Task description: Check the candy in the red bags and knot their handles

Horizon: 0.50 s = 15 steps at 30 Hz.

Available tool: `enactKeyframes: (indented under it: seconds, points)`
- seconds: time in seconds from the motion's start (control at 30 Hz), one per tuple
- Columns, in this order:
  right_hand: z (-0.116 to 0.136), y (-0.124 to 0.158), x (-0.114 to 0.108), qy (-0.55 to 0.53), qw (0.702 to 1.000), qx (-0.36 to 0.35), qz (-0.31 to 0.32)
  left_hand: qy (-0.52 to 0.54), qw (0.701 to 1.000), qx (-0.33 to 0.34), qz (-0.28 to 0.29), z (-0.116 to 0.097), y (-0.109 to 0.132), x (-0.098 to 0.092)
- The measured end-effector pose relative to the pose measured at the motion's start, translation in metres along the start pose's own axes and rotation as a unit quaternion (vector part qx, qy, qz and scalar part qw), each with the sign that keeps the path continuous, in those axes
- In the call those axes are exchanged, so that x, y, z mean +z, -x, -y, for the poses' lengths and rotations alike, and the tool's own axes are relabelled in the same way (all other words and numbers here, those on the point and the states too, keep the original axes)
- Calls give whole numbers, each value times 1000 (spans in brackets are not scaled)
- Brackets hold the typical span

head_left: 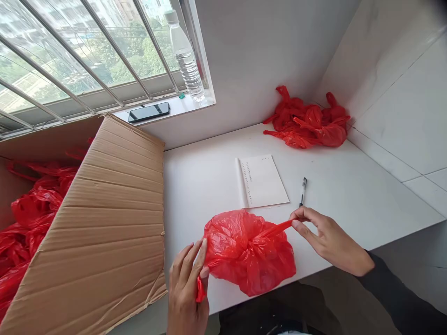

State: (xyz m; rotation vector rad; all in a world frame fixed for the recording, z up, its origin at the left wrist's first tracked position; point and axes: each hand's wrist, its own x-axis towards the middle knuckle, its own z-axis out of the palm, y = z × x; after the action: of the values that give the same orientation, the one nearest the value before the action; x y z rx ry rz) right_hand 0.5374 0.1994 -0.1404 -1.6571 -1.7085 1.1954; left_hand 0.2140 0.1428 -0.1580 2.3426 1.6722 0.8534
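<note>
Red bag [226,232]: it is sitting near the front edge of the counter [199,181], between the two hands, its top bunching up in the middle.
Right hand [323,239]: thumb and finger are pinching a twisty red tail of the bag and holding it out, maybe to keep it tight.
Left hand [186,279]: it is touching the bag's other side and seems to be pinching a red bit by the thumb, perhaps so the bag is not sliding.
Notebook [267,181] and pen [303,188]: they are lying just past the bag, likely to be handy; the writing is looking too tiny to read.
Red pile [310,123]: it is resting by the walls, maybe to leave room; I am not managing to count its bags.
Cardboard box [122,209]: its brown side is hiding some of the red plastic [35,204] inside.
Bag's inside: the crinkly red is covering it, so I cannot tell what it is holding.
</note>
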Motion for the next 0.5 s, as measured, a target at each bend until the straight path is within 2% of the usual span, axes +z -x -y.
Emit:
enactKeyframes:
  seconds: [0.07,0.13,0.2,0.3,0.37,0.43,0.5]
  points:
    - [-10,-2,5,-10,1000,11,-5,25,998,-61,-10,3,10,5]
    - [-8,-2,15,-47,999,-5,-27,50,995,-78,-25,-2,11,12]
    - [1,1,33,-80,995,-40,-36,56,997,-41,-26,-10,6,20]
    - [6,9,71,-41,994,-97,3,60,997,38,34,-24,3,36]
    - [-9,15,96,35,987,-155,-25,63,994,38,80,-31,9,46]
    - [-36,16,117,94,973,-198,-77,25,996,-1,80,-34,16,56]
    - [-65,9,131,125,958,-242,-90,3,997,-41,70,-35,23,63]
